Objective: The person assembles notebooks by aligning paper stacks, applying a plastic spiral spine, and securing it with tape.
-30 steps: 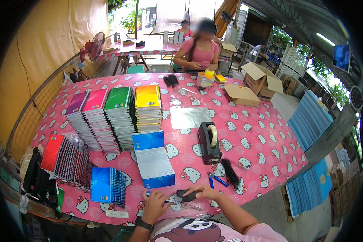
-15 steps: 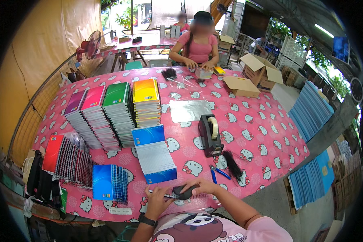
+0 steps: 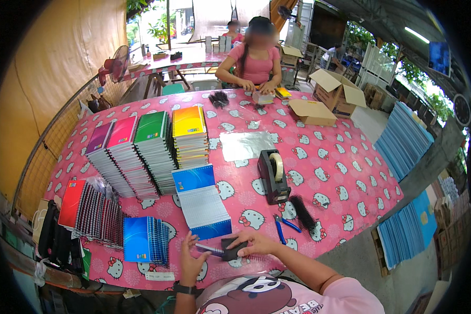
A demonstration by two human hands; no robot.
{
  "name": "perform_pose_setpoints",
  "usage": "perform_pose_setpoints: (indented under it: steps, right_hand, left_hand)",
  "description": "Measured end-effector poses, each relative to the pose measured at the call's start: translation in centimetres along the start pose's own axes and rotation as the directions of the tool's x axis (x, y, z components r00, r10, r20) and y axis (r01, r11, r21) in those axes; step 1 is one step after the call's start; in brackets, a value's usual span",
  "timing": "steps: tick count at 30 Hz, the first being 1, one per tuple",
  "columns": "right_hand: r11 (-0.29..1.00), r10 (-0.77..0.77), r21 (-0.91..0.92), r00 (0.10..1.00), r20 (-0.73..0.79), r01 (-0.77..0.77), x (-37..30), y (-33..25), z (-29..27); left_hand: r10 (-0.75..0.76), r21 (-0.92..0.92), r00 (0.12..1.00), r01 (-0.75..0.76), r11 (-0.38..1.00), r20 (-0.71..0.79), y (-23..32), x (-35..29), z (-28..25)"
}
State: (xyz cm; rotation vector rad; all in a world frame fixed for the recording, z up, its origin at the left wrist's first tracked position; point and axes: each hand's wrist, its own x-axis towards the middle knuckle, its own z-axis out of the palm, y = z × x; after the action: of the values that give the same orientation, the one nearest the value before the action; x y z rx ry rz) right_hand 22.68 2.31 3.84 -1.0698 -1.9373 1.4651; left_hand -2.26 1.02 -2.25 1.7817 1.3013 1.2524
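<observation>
At the near edge of the table, my right hand (image 3: pixel 251 244) grips a dark block-like piece (image 3: pixel 230 252) from above, its fingers and thumb bent over it. A narrow whitish strip (image 3: pixel 211 250), like the page edges of a small notebook, runs left from the dark piece. My left hand (image 3: pixel 191 259) has its thumb and fingers around the strip's left end. Whether strip and dark piece are one thing, I cannot tell. Just beyond my hands, a blue-covered spiral notebook (image 3: pixel 209 230) lies beside another with lined pages showing (image 3: pixel 204 205).
Stacks of blue (image 3: pixel 136 240), red (image 3: pixel 70 204), green (image 3: pixel 150 127) and yellow (image 3: pixel 189 123) notebooks stand left. A tape dispenser (image 3: pixel 273 178), blue-handled pliers (image 3: pixel 289 224) and a bundle of black binding wires (image 3: pixel 303 214) lie right. Across the table, a person handles small items beside cartons (image 3: pixel 313 112).
My left hand has opened out a little at the strip's end. The dark piece has turned in my right hand and shows a flatter face. The view has shifted slightly.
</observation>
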Motion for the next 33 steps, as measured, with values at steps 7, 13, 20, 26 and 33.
perform_pose_setpoints:
  steps: [7,13,20,26,33]
  right_hand:
    - [0.985,-0.037,-0.172,0.995,-0.094,0.02,0.6,1.3,0.3]
    - [0.987,0.136,0.082,0.99,0.031,-0.138,1.0,3.0,0.6]
    - [0.986,0.111,0.12,0.993,0.026,-0.113,0.9,2.7,0.8]
    - [0.998,-0.062,-0.022,0.998,-0.003,0.062,0.7,2.2,0.7]
    - [1.0,-0.008,-0.026,1.0,0.026,0.009,1.7,2.7,0.8]
  left_hand:
    - [-0.418,-0.529,0.892,0.441,0.725,0.17,-1.9,-1.3,0.1]
    - [-0.415,-0.577,0.883,0.46,0.675,0.219,-1.4,-1.4,0.3]
    - [-0.423,-0.563,0.856,0.515,0.647,0.297,-1.5,-1.5,0.3]
    - [-0.382,-0.54,0.869,0.494,0.682,0.313,-2.8,-1.4,1.0]
    - [-0.396,-0.532,0.855,0.518,0.67,0.334,-2.1,-1.3,1.1]
